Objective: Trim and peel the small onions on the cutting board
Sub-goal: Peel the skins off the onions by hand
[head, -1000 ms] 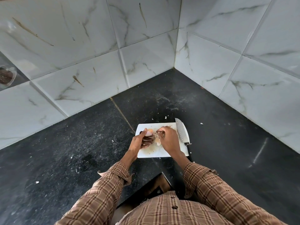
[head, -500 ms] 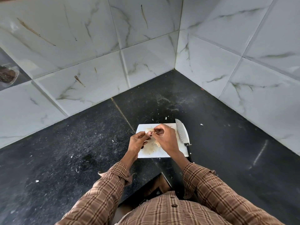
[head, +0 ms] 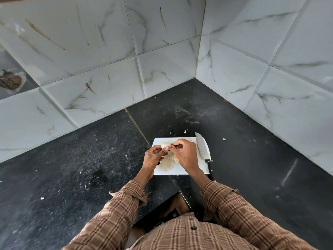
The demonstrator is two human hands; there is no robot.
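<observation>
Head camera, looking forward and down into a corner where two walls of white marble-patterned tiles (head: 108, 73) meet a dark, speckled desk (head: 72, 168).

A small white cutting board (head: 180, 170) lies flat on the desk, directly ahead of the person. Both hands are raised just over the far part of the board, close together.

The left hand (head: 154, 156) has its fingers curled around a small pale onion (head: 165, 145), with the thumb pressed against the onion's near side. The onion sits at the fingertips, above the board's far left area.

The right hand (head: 184, 153) has thumb and forefinger pressed together in a pinch right beside the onion. What they pinch is too small to make out; it looks like a thin strip of skin at the onion's edge.

Below the hands, a light-coloured piece (head: 175, 158), possibly another onion or a peel, rests on the board and is partly hidden by the right hand. The middle of the board carries a brownish stain.

A knife (head: 202, 150) lies along the board's right edge, blade pointing away from the person, its black handle reaching off the near corner onto the desk.

A few pale scraps (head: 224, 139) are scattered on the desk around the board.

Both forearms wear brown plaid sleeves (head: 234, 210). At the far left edge, a round dish (head: 11, 81) with something dark in it is partly visible.
</observation>
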